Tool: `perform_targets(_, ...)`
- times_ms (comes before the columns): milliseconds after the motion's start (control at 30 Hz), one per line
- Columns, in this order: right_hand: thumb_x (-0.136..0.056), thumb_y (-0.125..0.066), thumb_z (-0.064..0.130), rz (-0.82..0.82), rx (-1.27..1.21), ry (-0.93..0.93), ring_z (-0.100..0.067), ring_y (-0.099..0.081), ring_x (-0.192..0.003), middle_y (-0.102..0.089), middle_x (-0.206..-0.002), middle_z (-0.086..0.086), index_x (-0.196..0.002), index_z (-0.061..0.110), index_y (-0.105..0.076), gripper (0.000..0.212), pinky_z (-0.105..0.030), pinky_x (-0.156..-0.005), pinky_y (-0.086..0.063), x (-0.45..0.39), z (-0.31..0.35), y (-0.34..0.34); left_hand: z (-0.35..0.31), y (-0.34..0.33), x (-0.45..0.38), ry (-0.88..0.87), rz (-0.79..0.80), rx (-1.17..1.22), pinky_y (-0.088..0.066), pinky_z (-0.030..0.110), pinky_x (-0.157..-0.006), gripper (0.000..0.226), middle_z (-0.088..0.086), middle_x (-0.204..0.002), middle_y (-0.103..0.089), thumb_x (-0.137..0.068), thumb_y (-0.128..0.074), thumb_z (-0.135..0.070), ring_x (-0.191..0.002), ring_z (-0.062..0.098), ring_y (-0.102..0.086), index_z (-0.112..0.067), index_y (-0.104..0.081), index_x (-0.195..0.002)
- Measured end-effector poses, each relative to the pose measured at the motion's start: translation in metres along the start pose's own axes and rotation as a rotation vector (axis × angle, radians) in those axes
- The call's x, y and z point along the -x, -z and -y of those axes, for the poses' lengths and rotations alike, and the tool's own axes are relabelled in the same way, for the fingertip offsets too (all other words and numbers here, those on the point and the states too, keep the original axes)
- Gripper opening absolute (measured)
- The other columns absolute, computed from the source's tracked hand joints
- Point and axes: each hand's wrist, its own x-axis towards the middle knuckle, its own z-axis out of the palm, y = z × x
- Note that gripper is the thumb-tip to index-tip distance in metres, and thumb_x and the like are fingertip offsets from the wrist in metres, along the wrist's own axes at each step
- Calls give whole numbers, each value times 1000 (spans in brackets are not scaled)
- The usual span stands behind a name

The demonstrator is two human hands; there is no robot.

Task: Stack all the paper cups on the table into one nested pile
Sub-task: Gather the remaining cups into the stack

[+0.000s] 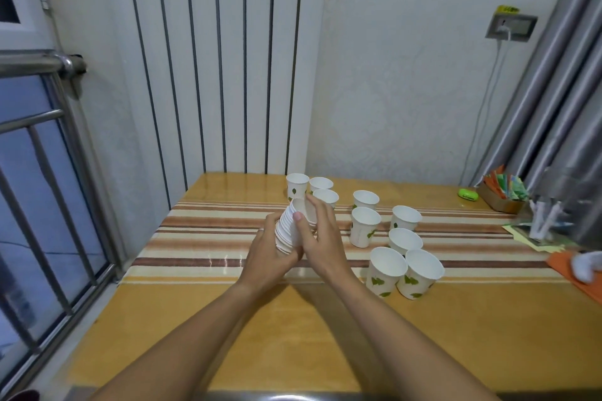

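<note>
A nested pile of white paper cups [288, 228] is held tilted above the striped part of the table, its mouth facing away and to the right. My left hand [272, 255] grips the pile from below and the left. My right hand [317, 234] wraps its right side, thumb across the rims. Several loose white cups with green leaf prints stand upright on the table: three behind the pile [297, 185], and several more to the right, the nearest pair at the front [387, 270].
The wooden table [325, 335] has a striped mat under glass. A green case [468, 195], a box of coloured papers [503, 194] and a pen holder [542, 221] sit at the right. A window with metal bars [49, 205] lies left, a curtain [570, 107] right.
</note>
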Motion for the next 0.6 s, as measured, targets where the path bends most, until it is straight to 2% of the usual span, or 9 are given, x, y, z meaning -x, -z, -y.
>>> perform_targets(67, -102, -47, 48, -38, -11, -9, 14, -42, -127, -49, -141, 10, -149, 23, -49, 53, -9, -105, -31, 11, 4, 9, -9, -4, 11, 3, 5, 35, -55, 22, -77, 54, -15, -114, -73, -87, -81, -41, -100, -3, -69, -34, -51, -131)
perform_targets(133, -103, -43, 51, -82, -11, -19, 11, -42, -126, -48, -138, 13, -148, 26, -48, 52, -4, -102, -29, 24, 6, 19, -17, -10, 21, 1, -11, 63, -52, 21, -76, 56, -16, -116, -71, -83, -82, -50, -103, -3, -68, -31, -50, -125)
perform_targets(200, -103, -39, 56, -140, 3, -38, -2, -45, -129, -50, -136, 14, -145, 27, -49, 53, -16, -105, -35, 36, 3, 28, -21, -17, 30, -9, -24, 59, -51, 29, -80, 66, -15, -120, -68, -76, -79, -62, -110, 7, -67, -30, -45, -122)
perform_targets(300, -101, -37, 57, -266, 82, -54, -12, -52, -121, -55, -128, 6, -137, 21, -54, 53, -37, -104, -45, 53, -5, 43, -24, -28, 45, -20, -4, 65, -51, 36, -87, 78, -17, -123, -63, -70, -82, -66, -117, 16, -63, -31, -41, -126)
perform_targets(400, -98, -42, 51, -391, 269, -51, -20, -53, -119, -58, -124, 0, -129, 18, -56, 48, -38, -99, -44, 64, -12, 61, -31, -33, 54, -43, 15, 70, -48, 35, -89, 82, -20, -125, -60, -70, -85, -65, -120, 16, -61, -32, -40, -130)
perform_targets(467, -95, -42, 52, -442, 397, -74, -23, -50, -121, -58, -125, -1, -127, 18, -58, 49, -38, -98, -38, 68, -15, 72, -33, -37, 54, -43, 20, 57, -46, 35, -90, 76, -13, -130, -59, -78, -91, -48, -123, 19, -59, -33, -38, -131)
perform_targets(533, -94, -44, 51, -457, 486, -114, -28, -50, -125, -59, -129, -4, -127, 16, -59, 50, -43, -103, -36, 68, -21, 80, -33, -39, 52, -53, 23, 41, -46, 36, -91, 71, -10, -133, -59, -84, -91, -36, -125, 20, -59, -33, -37, -132)
perform_targets(600, -92, -47, 51, -393, 610, -187, -31, -48, -133, -56, -137, -7, -131, 16, -60, 54, -48, -111, -30, 66, -31, 85, -31, -42, 49, -65, 31, 25, -48, 37, -92, 69, -8, -137, -60, -86, -89, -37, -126, 22, -59, -32, -38, -132)
